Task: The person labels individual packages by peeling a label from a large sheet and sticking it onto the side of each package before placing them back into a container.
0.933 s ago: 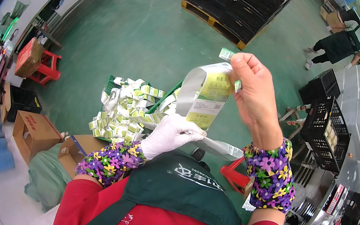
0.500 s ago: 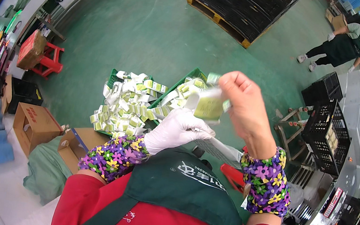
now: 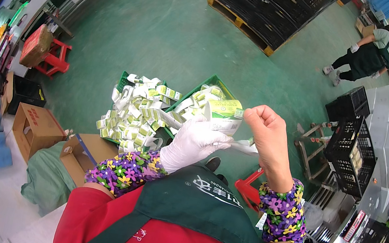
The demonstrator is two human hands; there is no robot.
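Observation:
My left hand (image 3: 196, 142), in a white glove, is closed on a looped green-and-white paper band (image 3: 224, 115) in front of my chest. My bare right hand (image 3: 267, 133) pinches at the band's right side, where a small green-and-white sticker (image 3: 239, 113) shows by the fingertips. Under both hands runs a pale strip (image 3: 242, 147), partly hidden by the fingers. Beyond my left hand, a heap of similar paper bands (image 3: 137, 109) overflows a green crate (image 3: 123, 81). More lie in a second green crate (image 3: 216, 81) just behind the held band.
Stacked black crates (image 3: 269, 13) stand on a wooden pallet (image 3: 237, 21) ahead. A co-worker (image 3: 370, 53) stands far right, near a black crate (image 3: 351, 150). Red stool (image 3: 56, 58) and cardboard boxes (image 3: 36, 128) are left; a red object (image 3: 248, 188) lies below my right hand.
The band has turned upright into an open loop near my left hand. My right hand has moved lower. The long grey-white strip that stretched toward my right sleeve now shows much shorter.

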